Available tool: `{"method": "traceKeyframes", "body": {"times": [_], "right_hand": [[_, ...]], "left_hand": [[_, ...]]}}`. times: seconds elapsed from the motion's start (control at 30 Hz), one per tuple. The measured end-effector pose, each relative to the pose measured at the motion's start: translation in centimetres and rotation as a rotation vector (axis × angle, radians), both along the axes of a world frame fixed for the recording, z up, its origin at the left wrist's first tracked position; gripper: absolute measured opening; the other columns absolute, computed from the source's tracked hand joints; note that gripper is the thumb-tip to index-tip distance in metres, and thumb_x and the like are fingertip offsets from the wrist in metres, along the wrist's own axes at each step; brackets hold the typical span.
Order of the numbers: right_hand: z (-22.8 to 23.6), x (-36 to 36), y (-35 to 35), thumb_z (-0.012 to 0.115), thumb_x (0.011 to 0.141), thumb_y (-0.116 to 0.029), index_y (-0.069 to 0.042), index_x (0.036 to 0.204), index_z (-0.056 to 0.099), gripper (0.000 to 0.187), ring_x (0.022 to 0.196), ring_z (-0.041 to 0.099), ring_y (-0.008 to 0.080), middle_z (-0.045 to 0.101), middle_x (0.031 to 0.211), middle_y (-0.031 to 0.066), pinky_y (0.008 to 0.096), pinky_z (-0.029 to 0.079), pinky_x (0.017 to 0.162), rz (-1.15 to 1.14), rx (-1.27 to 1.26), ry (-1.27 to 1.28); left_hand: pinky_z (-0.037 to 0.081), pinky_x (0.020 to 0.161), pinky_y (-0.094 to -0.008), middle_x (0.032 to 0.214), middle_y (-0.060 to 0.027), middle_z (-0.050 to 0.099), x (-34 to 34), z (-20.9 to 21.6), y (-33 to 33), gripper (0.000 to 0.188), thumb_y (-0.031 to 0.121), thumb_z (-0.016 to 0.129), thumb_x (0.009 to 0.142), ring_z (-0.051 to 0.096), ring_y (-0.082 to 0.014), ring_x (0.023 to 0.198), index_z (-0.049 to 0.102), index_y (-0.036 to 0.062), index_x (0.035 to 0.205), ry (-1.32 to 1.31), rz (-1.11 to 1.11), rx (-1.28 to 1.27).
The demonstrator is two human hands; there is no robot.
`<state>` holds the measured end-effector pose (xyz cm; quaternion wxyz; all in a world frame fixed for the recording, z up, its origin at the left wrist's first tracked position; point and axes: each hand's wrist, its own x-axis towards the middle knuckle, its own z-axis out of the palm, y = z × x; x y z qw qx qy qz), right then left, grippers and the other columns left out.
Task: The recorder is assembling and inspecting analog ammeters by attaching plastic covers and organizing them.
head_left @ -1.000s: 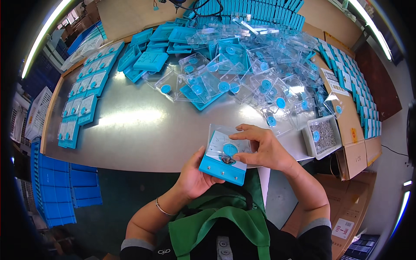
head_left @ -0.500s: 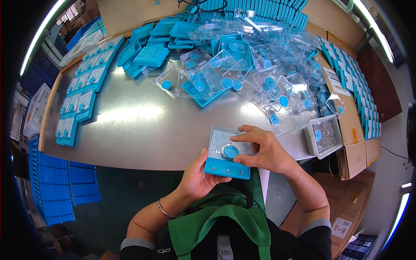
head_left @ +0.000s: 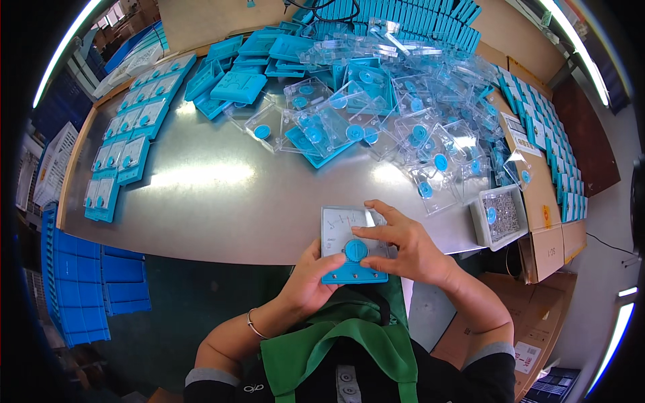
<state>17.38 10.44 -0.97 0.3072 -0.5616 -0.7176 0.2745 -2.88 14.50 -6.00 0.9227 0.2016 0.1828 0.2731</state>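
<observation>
A person is holding a blue-based analogue meter with a white scale face (head_left: 340, 230) above the near edge of a metal table (head_left: 201, 228). The left hand (head_left: 304, 281) is grasping its lower left side, thumb lying on the front. The right hand (head_left: 415, 250) is spreading its fingers over the right side, touching the clear plastic cover (head_left: 368, 216); whether it is pinching or only pressing, I cannot tell. A round blue knob (head_left: 356, 250) is showing on the lower face, above a row of metal terminal posts (head_left: 355, 276). Judging the risks, uneven finger pressure could be tilting or cracking the cover, fingertips could be smudging it, and a loosening left grip could be sending the meter toward the floor, since it is overhanging the table edge.
</observation>
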Motion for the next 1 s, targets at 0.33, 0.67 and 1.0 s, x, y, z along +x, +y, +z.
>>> {"method": "traceKeyframes", "body": {"times": [0.33,0.67,1.0], "right_hand": [[-2.0,-0.3,-3.0,0.065,0.088,-0.021,0.005,0.111,0.055,0.036,0.075,0.056,0.0091,0.063,0.089,0.0064,0.024,0.047,0.061,-0.204,-0.437,0.732],[-3.6,-0.5,-2.8,0.054,0.093,-0.019,-0.001,0.103,0.061,0.022,0.054,0.052,0.0037,0.059,0.067,0.0002,0.018,0.035,0.043,-0.281,-0.544,0.976],[-6.0,-4.3,-2.6,0.061,0.087,-0.018,-0.003,0.123,0.05,0.041,0.092,0.062,0.0192,0.06,0.11,0.0114,0.0328,0.054,0.077,-0.31,-0.771,1.475]], "left_hand": [[0.04,0.1,-0.0428,0.129,-0.0122,0.048,-0.5,-1.2,-0.1,0.058,0.006,0.06,0.084,0.049,-0.0245,0.119,0.031,0.0026,0.135,0.04,0.032,0.246],[0.042,0.098,-0.0416,0.127,-0.0127,0.049,-1.0,0.0,-0.3,0.055,0.01,0.06,0.085,0.051,-0.0236,0.116,0.034,0.0026,0.133,-0.077,0.001,0.163],[0.042,0.097,-0.0381,0.127,-0.0104,0.05,-1.8,1.1,-0.9,0.055,0.007,0.056,0.085,0.051,-0.0203,0.115,0.033,0.0047,0.135,0.026,-0.027,0.145]]}}
